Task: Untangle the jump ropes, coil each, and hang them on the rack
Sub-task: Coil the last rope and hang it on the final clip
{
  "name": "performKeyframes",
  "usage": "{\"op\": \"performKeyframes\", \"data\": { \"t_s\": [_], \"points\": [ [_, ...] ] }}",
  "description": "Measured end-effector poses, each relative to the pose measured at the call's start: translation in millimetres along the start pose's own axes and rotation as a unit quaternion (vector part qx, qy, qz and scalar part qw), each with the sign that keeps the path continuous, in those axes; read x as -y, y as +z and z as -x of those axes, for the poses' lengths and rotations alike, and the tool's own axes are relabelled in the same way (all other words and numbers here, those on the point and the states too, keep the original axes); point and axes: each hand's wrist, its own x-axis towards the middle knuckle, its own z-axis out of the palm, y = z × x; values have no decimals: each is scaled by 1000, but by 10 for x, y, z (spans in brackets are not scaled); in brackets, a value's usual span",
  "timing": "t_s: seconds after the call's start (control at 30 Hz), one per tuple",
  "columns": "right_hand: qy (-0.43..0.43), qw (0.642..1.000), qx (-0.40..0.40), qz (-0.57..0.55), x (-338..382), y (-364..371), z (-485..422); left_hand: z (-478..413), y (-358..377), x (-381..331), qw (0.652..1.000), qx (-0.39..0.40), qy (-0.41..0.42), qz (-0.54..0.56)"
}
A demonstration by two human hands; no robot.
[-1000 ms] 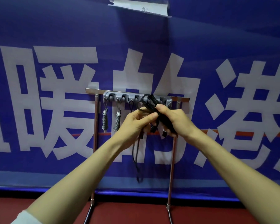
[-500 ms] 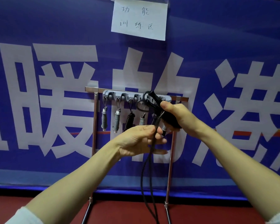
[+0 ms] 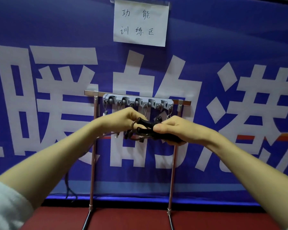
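— Where is our thin black jump rope with ribbed handles (image 3: 145, 122)?
— Just below the hooks of the chrome rack with grey plastic hooks (image 3: 138, 101). Our right hand (image 3: 178, 130) grips both handles, and our left hand (image 3: 123, 118) pinches the cord.
— The cord looks light and floppy. We'd hold it by the stiff handles.

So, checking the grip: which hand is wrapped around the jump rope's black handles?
The right hand: its fingers curl round the black handles, whereas the left hand only pinches the rope by their tips.
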Motion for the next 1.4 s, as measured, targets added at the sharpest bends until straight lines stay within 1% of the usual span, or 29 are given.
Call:
{"op": "performKeyframes", "data": {
  "t_s": [0.1, 0.13, 0.2, 0.27, 0.3, 0.37, 0.4, 0.47, 0.53, 0.57, 0.63, 0.67, 0.7, 0.73, 0.77, 0.8, 0.83, 0.9, 0.97, 1.03, 1.07, 1.13, 1.17, 1.23, 1.27, 1.3, 1.33, 1.37, 1.4],
  "points": [
    [47, 997, 53, 12, 11, 43, -18, -107, -141, -97, 991, 31, 7, -127],
    [70, 995, 64, 40, 16, 49, -36, -146, -164, -138, 984, 38, 11, -171],
    [118, 980, 64, 147, 23, 52, -98, -218, -126, -202, 965, 30, 26, -260],
    [146, 948, 34, 281, 15, 49, -171, -252, 7, -239, 951, -29, 28, -306],
    [147, 928, 5, 341, 1, 47, -198, -252, 86, -234, 946, -74, 25, -314],
    [129, 894, -77, 422, -41, 66, -201, -223, 236, -192, 929, -187, 24, -320],
    [115, 880, -119, 446, -71, 75, -194, -198, 298, -158, 919, -241, 29, -311],
    [85, 872, -187, 444, -111, 91, -174, -141, 394, -81, 908, -322, 46, -266],
    [59, 867, -214, 447, -151, 87, -156, -107, 516, -10, 896, -361, 74, -248],
    [45, 857, -223, 463, -175, 91, -148, -93, 594, 15, 892, -374, 84, -238],
    [13, 823, -254, 508, -238, 104, -135, -78, 739, 46, 897, -399, 83, -171],
    [-10, 803, -280, 527, -275, 113, -140, -69, 789, 44, 905, -406, 68, -105],
    [-39, 782, -304, 544, -325, 124, -149, -58, 822, 30, 912, -407, 43, -11],
    [-71, 759, -323, 561, -378, 132, -162, -52, 835, 1, 912, -397, 13, 103],
    [-94, 737, -334, 580, -416, 131, -168, -46, 836, -30, 901, -383, -22, 203],
    [-115, 714, -345, 598, -454, 113, -175, -41, 827, -62, 890, -365, -56, 269],
    [-134, 692, -359, 612, -501, 96, -182, -35, 816, -92, 884, -343, -88, 306],
    [-165, 662, -385, 622, -568, 73, -187, -22, 784, -149, 877, -285, -140, 362],
    [-186, 637, -401, 632, -598, 52, -196, -7, 713, -180, 849, -211, -187, 448],
    [-192, 625, -403, 641, -604, 37, -200, 13, 609, -143, 813, -147, -224, 517],
    [-192, 622, -402, 644, -602, 34, -202, 18, 557, -107, 805, -123, -232, 533],
    [-198, 617, -401, 648, -608, 40, -213, 10, 511, -38, 800, -93, -236, 543],
    [-197, 620, -398, 647, -607, 48, -212, -5, 518, -19, 798, -92, -240, 545],
    [-185, 643, -383, 637, -614, 70, -216, -23, 565, 6, 788, -120, -238, 555],
    [-171, 656, -376, 631, -602, 83, -215, -29, 591, 5, 799, -147, -228, 537],
    [-143, 671, -364, 630, -583, 113, -207, -34, 618, 7, 834, -188, -209, 475],
    [-102, 686, -343, 634, -565, 145, -201, -38, 636, 11, 888, -239, -184, 347],
    [-57, 705, -312, 634, -542, 168, -195, -58, 649, 51, 932, -289, -155, 156],
    [-20, 727, -277, 628, -527, 186, -193, -72, 662, 94, 938, -320, -117, -64]
  ]
}}
